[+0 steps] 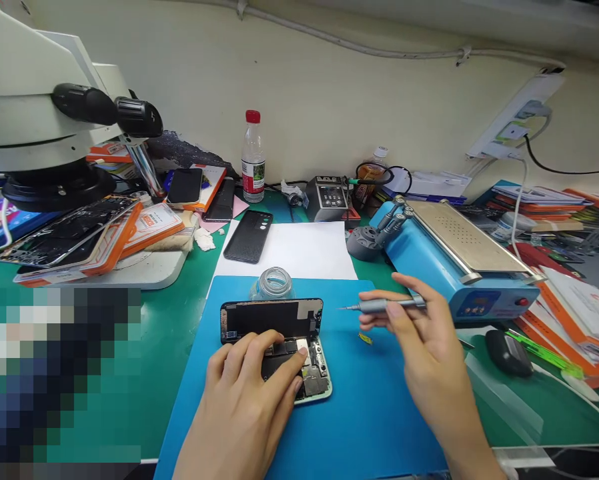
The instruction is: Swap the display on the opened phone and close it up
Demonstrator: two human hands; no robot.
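Note:
An opened smartphone [315, 385] lies on the blue work mat, its inner parts showing. Its lifted screen [279, 315] stands nearly upright along the far edge, close to a small glass jar [274, 285]. My left hand [249, 383] grips the phone from the near left, fingers over the inner parts and fingertips near the screen's base; the palm hides the left half. To the right, above the mat, my right hand [424, 340] is closed around a slim grey screwdriver [374, 306]. Its thin tip points left toward the screen, apart from it. A small yellow piece [365, 338] lies below the screwdriver.
A microscope [54, 113] overhangs stacked phones and boxes at left. Behind the mat are white paper [309, 247], a black phone back cover [248, 236] and a water bottle [253, 160]. A blue heating plate machine [459, 267], screwdriver holder [367, 241] and black mouse [508, 352] stand right.

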